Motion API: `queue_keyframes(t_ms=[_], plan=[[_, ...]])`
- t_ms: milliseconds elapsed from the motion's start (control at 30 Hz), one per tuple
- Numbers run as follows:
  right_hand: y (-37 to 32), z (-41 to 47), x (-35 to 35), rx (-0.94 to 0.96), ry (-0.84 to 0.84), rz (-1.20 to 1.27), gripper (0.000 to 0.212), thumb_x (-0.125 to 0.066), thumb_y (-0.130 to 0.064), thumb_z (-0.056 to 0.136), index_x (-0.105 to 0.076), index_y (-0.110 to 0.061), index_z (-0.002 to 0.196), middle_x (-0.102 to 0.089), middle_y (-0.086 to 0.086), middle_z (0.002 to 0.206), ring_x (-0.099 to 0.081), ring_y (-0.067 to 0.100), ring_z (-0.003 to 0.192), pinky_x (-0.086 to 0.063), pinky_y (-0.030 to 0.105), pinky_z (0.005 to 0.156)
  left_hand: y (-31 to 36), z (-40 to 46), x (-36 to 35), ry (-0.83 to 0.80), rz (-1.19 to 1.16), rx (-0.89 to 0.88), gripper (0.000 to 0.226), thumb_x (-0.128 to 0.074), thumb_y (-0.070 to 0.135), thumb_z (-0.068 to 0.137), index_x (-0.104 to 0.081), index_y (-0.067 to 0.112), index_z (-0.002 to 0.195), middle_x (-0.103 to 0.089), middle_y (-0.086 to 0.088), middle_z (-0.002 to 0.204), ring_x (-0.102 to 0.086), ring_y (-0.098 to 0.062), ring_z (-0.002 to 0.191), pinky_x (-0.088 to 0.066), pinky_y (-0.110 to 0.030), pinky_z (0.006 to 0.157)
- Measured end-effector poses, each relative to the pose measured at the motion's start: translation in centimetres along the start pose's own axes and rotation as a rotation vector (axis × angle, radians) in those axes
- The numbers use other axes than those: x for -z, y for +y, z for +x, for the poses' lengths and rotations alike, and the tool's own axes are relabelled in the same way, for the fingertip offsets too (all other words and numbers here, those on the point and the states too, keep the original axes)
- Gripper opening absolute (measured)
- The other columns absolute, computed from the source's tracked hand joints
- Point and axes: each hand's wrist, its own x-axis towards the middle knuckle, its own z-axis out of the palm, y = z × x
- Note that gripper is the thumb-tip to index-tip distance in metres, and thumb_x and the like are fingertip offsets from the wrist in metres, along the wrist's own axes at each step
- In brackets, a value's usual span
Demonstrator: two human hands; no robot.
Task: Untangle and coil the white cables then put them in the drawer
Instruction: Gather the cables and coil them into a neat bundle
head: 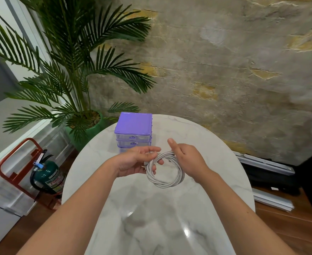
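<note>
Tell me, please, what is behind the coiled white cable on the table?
Directly behind the coiled white cable, a purple drawer unit stands on the marble table. Its upper drawers look shut; the left hand covers its lowest part, and its contents cannot be made out.

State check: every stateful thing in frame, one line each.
white cable: coiled into a ring, held above the table
left hand: pinching the coil's left side
right hand: gripping the coil's right side, thumb up
purple drawer unit: visible drawers shut
</note>
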Motion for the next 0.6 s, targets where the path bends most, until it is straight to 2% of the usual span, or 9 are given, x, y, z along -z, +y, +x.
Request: queue_keyframes(t_ms=[33, 100, 233, 300, 400, 500, 600], plan=[[0.1, 0.1, -0.1, -0.023, 0.014, 0.009, 0.063, -0.038, -0.059, 0.095, -0.035, -0.016, 0.05, -0.04, -0.002, 0.05, -0.039, 0.02, 0.054, -0.034, 0.035, 0.059, -0.2, 0.0, 0.0, -0.029, 0.009, 0.014, 0.047, -0.067, 0.019, 0.086, -0.05, 0.013, 0.129, -0.072, -0.005, 0.096, -0.068, -0.02, 0.073, -0.056, -0.03, 0.071], [0.1, 0.2, -0.1, -0.036, -0.003, 0.013, 0.064, -0.046, -0.055, 0.094, -0.026, -0.017, 0.047, -0.027, -0.005, 0.045, -0.028, 0.018, 0.051, -0.027, 0.034, 0.056, -0.4, -0.1, 0.1, -0.105, 0.102, 0.053, 0.044, -0.064, 0.02, 0.087, -0.054, 0.014, 0.13, -0.07, -0.005, 0.1, -0.068, -0.021, 0.086, -0.053, -0.031, 0.083], [-0.2, 0.1, -0.2, -0.003, -0.017, -0.129, 0.061, -0.047, -0.047, 0.095, -0.028, -0.016, 0.047, -0.028, 0.001, 0.048, -0.029, 0.02, 0.052, -0.027, 0.034, 0.055, 1.1, -0.1, -0.7, -0.185, 0.417, 0.121, 0.029, -0.053, 0.021, 0.095, -0.062, 0.013, 0.121, -0.068, -0.002, 0.102, -0.059, -0.013, 0.094, -0.045, -0.025, 0.086], [-0.4, 0.1, -0.2, 0.017, -0.013, -0.183, 0.061, -0.045, -0.05, 0.095, -0.031, -0.015, 0.047, -0.032, 0.003, 0.049, -0.032, 0.022, 0.054, -0.029, 0.034, 0.055, 2.0, 0.0, -1.3, -0.155, 0.514, 0.166, 0.028, -0.048, 0.027, 0.099, -0.066, 0.015, 0.116, -0.068, -0.002, 0.097, -0.058, -0.013, 0.091, -0.043, -0.026, 0.086], [-0.4, 0.2, 0.1, 0.046, 0.003, -0.172, 0.061, -0.043, -0.054, 0.095, -0.035, -0.016, 0.048, -0.035, 0.0, 0.048, -0.034, 0.02, 0.053, -0.03, 0.034, 0.055, 2.2, 0.3, -1.7, -0.06, 0.554, 0.142, 0.049, -0.041, 0.054, 0.097, -0.07, 0.016, 0.108, -0.063, -0.005, 0.09, -0.059, -0.016, 0.084, -0.047, -0.038, 0.091], [-0.5, 0.3, 0.5, 0.081, 0.067, -0.196, 0.063, -0.043, -0.057, 0.094, -0.03, -0.016, 0.049, -0.03, -0.001, 0.046, -0.031, 0.018, 0.051, -0.026, 0.033, 0.053, 1.7, 0.5, -2.0, 0.014, 0.527, 0.094, 0.046, -0.039, 0.051, 0.099, -0.067, 0.015, 0.104, -0.056, 0.0, 0.079, -0.056, -0.018, 0.081, -0.048, -0.041, 0.093], [-0.5, 0.3, 0.7, 0.109, 0.129, -0.276, 0.062, -0.042, -0.054, 0.096, -0.029, -0.016, 0.049, -0.03, 0.0, 0.047, -0.03, 0.019, 0.051, -0.025, 0.033, 0.051, 1.5, 0.8, -2.5, 0.048, 0.45, 0.073, 0.039, -0.04, 0.045, 0.101, -0.065, 0.015, 0.105, -0.053, 0.003, 0.076, -0.054, -0.011, 0.076, -0.049, -0.028, 0.08]])
